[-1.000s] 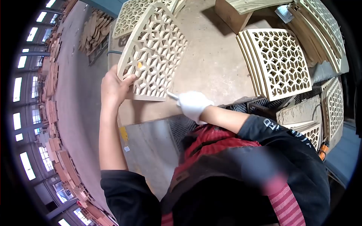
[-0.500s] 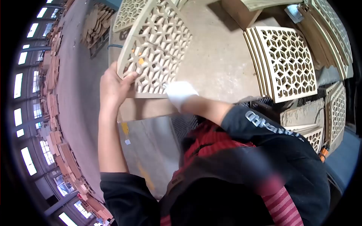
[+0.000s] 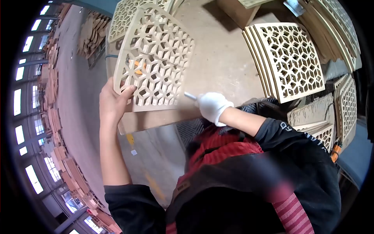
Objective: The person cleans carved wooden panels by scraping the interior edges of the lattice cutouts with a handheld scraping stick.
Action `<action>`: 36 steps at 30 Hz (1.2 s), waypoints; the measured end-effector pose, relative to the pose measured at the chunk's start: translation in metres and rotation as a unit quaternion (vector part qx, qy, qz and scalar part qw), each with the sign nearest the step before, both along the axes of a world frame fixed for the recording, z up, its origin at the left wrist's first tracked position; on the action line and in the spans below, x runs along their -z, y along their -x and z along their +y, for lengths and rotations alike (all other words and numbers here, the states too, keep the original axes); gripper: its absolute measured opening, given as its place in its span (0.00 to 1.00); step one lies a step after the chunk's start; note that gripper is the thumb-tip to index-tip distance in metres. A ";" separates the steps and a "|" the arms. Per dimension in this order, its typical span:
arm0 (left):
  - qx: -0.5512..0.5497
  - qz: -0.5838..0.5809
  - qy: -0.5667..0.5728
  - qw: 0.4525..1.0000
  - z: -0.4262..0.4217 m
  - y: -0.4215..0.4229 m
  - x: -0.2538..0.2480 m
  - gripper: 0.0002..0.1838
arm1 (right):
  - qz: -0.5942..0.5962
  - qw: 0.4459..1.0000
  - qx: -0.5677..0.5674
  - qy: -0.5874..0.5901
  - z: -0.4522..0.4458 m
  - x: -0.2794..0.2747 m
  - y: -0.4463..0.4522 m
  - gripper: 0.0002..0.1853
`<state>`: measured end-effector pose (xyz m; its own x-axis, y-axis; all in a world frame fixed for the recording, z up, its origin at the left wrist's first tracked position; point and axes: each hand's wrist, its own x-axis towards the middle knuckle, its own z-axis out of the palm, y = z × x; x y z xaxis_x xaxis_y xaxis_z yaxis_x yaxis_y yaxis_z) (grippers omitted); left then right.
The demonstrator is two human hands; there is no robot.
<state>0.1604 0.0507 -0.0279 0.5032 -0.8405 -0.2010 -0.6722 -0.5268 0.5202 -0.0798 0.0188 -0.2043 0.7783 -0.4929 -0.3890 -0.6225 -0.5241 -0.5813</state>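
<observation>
My bare left hand grips the lower left corner of a pale wooden lattice panel, thumb on its face. The panel stands tilted on the workbench, its cut-through star and diamond pattern facing me. My right hand, in a white glove, is closed around a thin grey rod-shaped tool. The rod's tip points left, just off the panel's lower right side. What kind of tool it is, I cannot make out. Something orange shows through the panel's openings.
A stack of lattice panels leans at the bench's right side. Another lattice panel lies behind the held one. The bench's front edge runs close to my body. More panels and an orange-handled tool are at far right.
My right hand has drawn back to the right, off the panel, and the rod in it now shows. The panel's lower edge has come slightly closer to me, with my left hand still on it.
</observation>
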 end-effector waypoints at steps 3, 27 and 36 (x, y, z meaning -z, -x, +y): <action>0.128 -0.064 0.039 0.989 -0.003 0.000 -0.007 0.19 | -0.039 0.997 0.062 -0.012 -0.004 0.001 0.020 0.11; 0.131 0.108 0.001 0.986 -0.070 0.023 -0.016 0.17 | -0.112 0.981 0.140 -0.077 -0.015 -0.010 0.071 0.13; 0.133 0.059 0.015 0.989 -0.061 0.046 -0.010 0.17 | -0.200 0.977 0.059 0.051 -0.028 -0.032 0.021 0.08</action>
